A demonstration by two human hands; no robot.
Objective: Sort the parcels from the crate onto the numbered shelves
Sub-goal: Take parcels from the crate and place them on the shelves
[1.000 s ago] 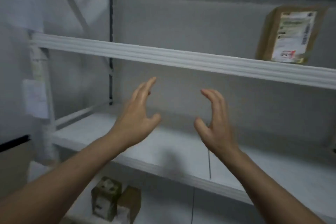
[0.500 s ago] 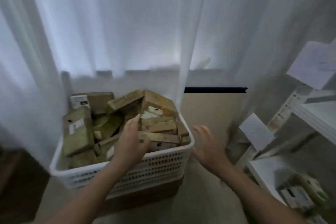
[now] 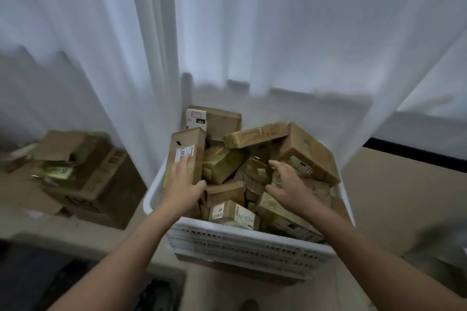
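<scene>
Half a second before, I had the white crate low and left in view with the shelf edge at right; now it sat centred and nearer, shelves out of frame. My left hand, earlier over the middle of the pile, lay on the tall parcel leaning at the crate's left side, fingers spread flat across its label, thumb hooked round its edge. My right hand, formerly outside the crate, hovered over the heaped parcels, fingers open and curled, gripping nothing. Flattened cartons lay on the floor at left.
</scene>
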